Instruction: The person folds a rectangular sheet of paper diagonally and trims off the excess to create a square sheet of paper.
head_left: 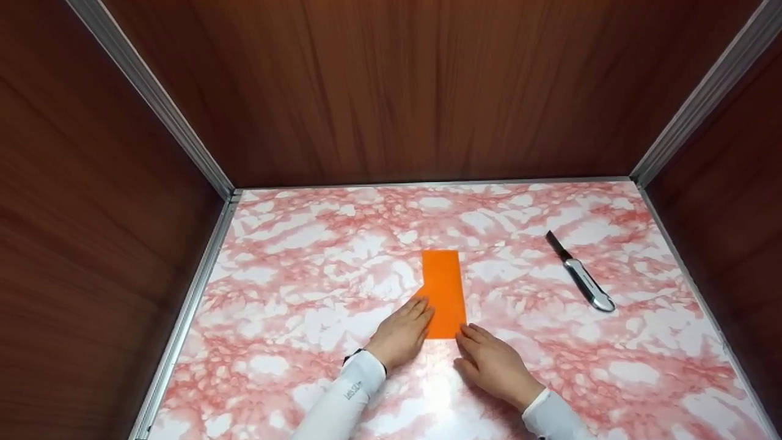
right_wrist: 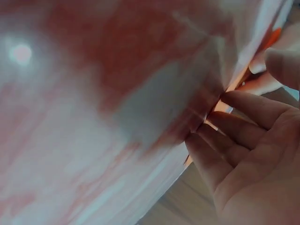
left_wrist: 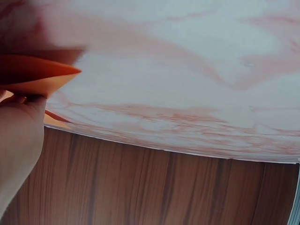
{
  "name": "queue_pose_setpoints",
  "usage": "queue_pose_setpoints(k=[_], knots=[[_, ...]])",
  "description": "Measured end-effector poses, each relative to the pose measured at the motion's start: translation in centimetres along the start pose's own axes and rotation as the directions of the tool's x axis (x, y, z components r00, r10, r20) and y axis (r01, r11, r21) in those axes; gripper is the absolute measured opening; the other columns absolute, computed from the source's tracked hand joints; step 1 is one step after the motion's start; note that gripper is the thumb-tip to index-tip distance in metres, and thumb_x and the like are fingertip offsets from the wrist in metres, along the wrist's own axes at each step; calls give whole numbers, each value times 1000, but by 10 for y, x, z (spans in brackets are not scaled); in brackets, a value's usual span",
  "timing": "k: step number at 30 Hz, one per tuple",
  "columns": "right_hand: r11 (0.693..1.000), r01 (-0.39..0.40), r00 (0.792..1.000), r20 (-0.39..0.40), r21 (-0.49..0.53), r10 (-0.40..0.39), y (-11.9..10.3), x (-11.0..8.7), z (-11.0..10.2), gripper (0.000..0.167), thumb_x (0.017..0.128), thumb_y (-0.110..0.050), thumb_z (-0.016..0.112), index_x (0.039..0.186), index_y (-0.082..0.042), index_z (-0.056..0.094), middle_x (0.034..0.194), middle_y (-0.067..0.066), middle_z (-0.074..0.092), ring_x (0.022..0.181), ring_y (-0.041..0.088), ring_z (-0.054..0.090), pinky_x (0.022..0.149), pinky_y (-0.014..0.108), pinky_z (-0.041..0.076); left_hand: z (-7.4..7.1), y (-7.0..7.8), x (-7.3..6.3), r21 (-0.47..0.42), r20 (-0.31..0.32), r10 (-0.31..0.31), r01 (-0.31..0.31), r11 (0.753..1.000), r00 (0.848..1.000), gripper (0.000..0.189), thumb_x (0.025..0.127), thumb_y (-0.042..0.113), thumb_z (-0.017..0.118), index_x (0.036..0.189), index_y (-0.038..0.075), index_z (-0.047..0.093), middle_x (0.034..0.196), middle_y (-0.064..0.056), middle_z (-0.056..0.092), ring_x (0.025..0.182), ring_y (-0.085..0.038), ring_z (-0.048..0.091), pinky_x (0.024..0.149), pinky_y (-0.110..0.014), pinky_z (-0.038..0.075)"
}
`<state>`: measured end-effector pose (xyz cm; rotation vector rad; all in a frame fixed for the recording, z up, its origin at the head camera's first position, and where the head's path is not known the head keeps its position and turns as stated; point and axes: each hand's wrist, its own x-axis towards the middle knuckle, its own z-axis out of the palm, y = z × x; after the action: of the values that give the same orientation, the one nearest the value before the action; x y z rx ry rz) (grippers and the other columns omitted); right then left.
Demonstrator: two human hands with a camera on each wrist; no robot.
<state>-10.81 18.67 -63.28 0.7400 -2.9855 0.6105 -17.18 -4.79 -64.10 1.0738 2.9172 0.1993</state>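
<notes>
step: folding, it seemed | thin orange paper sheet (head_left: 445, 293) lay on red-white marbled bench (head_left: 317, 281) | left hand (head_left: 400, 333), right hand (head_left: 493, 365): fingers almost straight, touched its sides, no grip visible | next: crease probably needed pressing

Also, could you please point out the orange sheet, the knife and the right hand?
Orange sheet (head_left: 445, 294), head view: middle of its upper face.
Knife (head_left: 581, 277), head view: on its handle.
Right hand (head_left: 496, 366), head view: back of the hand.

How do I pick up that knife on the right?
Probably by the handle, from the near right: the knife lies slanted with its handle that way, while its bare blade points far left, so avoid that end.
</notes>
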Motion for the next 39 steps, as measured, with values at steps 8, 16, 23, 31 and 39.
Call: queue_pose_setpoints(k=[8, 16, 23, 31, 39], knots=[[990, -111, 960, -248, 82, 128, 54, 5, -39, 46, 95, -23, 63, 135, -2, 57, 134, 19, 56, 123, 37, 50, 100, 54, 38, 1, 1, -1, -34, 20, -2, 3, 999, 1000, 48, 104, 29, 42, 147, 8, 43, 154, -11, 33, 143, -25, 24, 114, -35, 19], [947, -316, 863, -397, 59, 313, 142, 6, -82, 50, 91, -15, 62, 134, 7, 51, 131, 32, 50, 120, 51, 43, 95, 64, 33, -2, 0, -1, -31, 43, -2, 3, 1000, 999, 50, 104, 31, 43, 148, 8, 41, 155, -11, 31, 144, -25, 23, 114, -35, 19], [868, -495, 827, -284, 43, 485, 175, 2, -86, 57, 92, -17, 62, 137, 12, 42, 133, 38, 41, 117, 58, 37, 92, 68, 30, -5, 0, -1, -94, 106, -12, 22, 995, 994, 62, 101, 40, 47, 152, 8, 33, 158, -10, 23, 146, -25, 15, 115, -35, 15], [849, -528, 801, -312, 32, 510, 177, 6, -87, 40, 88, -10, 64, 123, 9, 55, 117, 34, 51, 102, 55, 47, 79, 67, 35, -5, -3, 0, -120, 117, -27, 41, 992, 993, 67, 99, 46, 49, 153, 11, 31, 160, -7, 19, 147, -22, 11, 115, -33, 14], [823, -560, 759, -338, 97, 557, 182, 3, -84, 35, 84, -6, 64, 114, 11, 59, 105, 35, 51, 93, 57, 47, 72, 66, 37, -3, -3, 0, -120, 117, -23, 37, 992, 993, 66, 99, 46, 48, 153, 11, 32, 159, -7, 21, 147, -22, 12, 115, -32, 13]])
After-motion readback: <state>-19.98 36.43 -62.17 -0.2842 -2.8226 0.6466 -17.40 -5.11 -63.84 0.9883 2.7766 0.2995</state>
